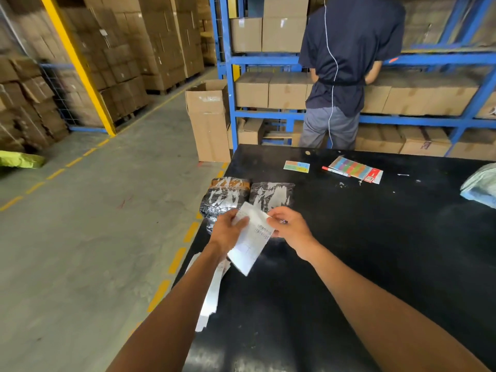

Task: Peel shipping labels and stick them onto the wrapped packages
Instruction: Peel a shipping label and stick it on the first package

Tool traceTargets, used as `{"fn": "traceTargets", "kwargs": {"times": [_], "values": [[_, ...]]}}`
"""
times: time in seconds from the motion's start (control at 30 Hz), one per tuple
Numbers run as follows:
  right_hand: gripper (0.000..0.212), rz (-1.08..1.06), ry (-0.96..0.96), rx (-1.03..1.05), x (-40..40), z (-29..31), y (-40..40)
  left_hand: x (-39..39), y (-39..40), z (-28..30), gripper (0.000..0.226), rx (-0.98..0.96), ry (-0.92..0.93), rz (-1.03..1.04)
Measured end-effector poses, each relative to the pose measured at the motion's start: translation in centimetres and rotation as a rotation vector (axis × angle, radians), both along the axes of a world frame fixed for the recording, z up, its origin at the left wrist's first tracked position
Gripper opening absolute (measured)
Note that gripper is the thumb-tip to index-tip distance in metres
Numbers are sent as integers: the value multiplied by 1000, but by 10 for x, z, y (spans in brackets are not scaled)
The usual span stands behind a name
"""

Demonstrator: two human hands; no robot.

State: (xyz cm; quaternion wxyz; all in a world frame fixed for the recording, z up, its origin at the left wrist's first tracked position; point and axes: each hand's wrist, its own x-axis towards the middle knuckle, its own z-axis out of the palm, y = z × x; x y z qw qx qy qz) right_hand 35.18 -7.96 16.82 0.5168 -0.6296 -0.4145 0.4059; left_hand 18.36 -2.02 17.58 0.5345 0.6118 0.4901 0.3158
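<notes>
Left hand (pixel 226 232) and right hand (pixel 288 226) fingers pinch shipping label (pixel 251 241); peel backing slowly from corner, keep flat above wrapped packages (pixel 228 200).

Print on label (pixel 252 237) too blurred to read. Near wrapped package (pixel 214 208) partly hidden behind left hand (pixel 228 232). Pale bag (pixel 480 186) cut off at right edge.

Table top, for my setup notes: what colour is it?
Black, slightly glossy table top, seen in the head view.
</notes>
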Motion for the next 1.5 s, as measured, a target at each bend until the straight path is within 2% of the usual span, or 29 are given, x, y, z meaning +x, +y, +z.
{"fn": "traceTargets", "kwargs": {"times": [0.1,0.2,0.27,0.37,0.43,0.5,0.63,0.8,0.97,1.1,1.23,1.37,1.5], "values": [[12,39,-75,7,4,5,7,2,20,6,14,98,122,-32],[12,60,-95,40,10,7,19,4,37,12,16,121,105,-93],[4,85,-66,48,15,8,24,4,46,16,14,134,102,-172],[16,117,-68,75,18,8,33,2,59,18,17,150,152,-281],[15,138,-81,89,18,9,40,2,67,20,18,180,203,-319],[14,134,-80,98,16,9,48,4,78,20,17,268,259,-305],[10,132,8,127,15,9,64,13,100,19,18,368,206,-255],[14,141,-37,154,26,18,74,25,113,24,18,446,145,-318],[15,106,-133,155,34,13,76,36,115,21,16,510,216,-356],[12,80,-185,151,38,10,76,41,118,16,18,480,191,-367],[11,79,-208,143,42,11,75,43,118,17,32,470,198,-364],[12,85,-209,142,43,12,75,47,116,22,17,465,196,-352],[12,79,-187,139,42,12,76,46,115,23,16,481,205,-358]]}}
